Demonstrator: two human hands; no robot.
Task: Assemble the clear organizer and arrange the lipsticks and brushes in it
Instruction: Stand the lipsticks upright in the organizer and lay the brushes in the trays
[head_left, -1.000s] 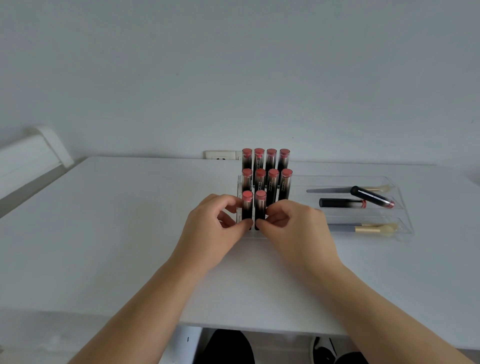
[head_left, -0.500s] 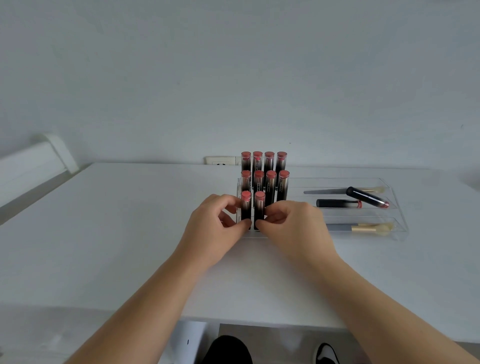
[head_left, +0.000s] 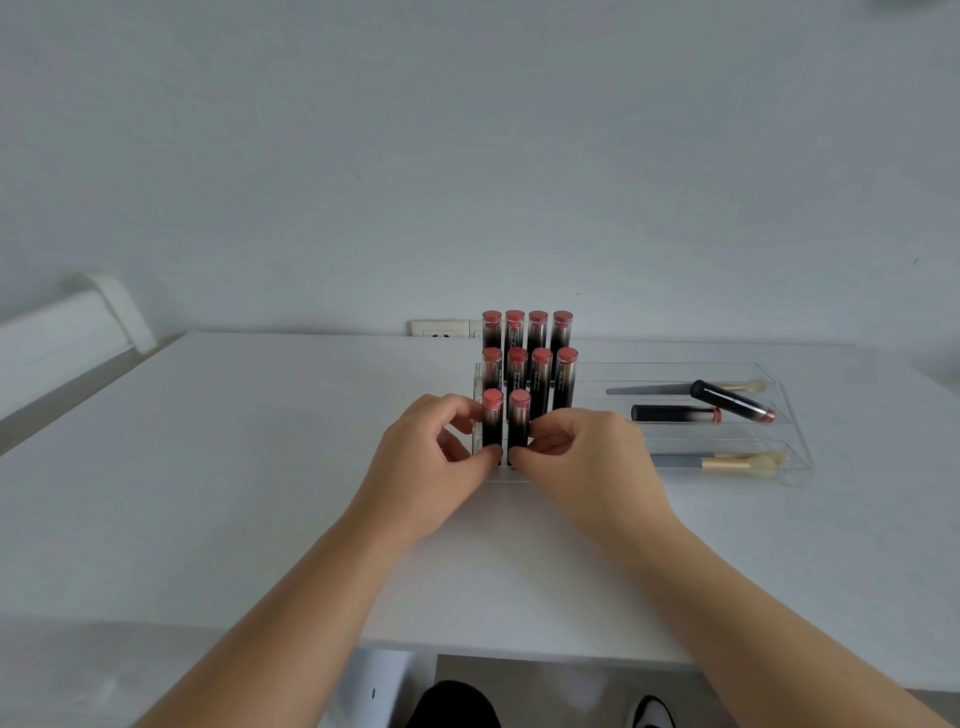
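Organizer (head_left: 779, 415) sits on the table (head_left: 234, 467) mid-right, looks assembled. Stepped rack on its left end: back row four lipsticks (head_left: 526, 330), middle row four, front row only two. So ten are standing, and I judge two front slots are still open. Two more lipsticks lie loose in the tray lanes to the right: one flat (head_left: 675, 413), one tilted (head_left: 732, 400) across a divider. Those probably go in the gaps. Brushes: one in the back lane (head_left: 675, 388), one in the front lane (head_left: 722, 460), look placed.

Left hand (head_left: 431, 462) pinches the base of the front-left lipstick (head_left: 492, 422), fingers curled. Right hand (head_left: 587, 457) pinches the front-right one (head_left: 519, 423) likewise. Both forearms reach in from below, thumbs nearly touching at the rack's front edge.
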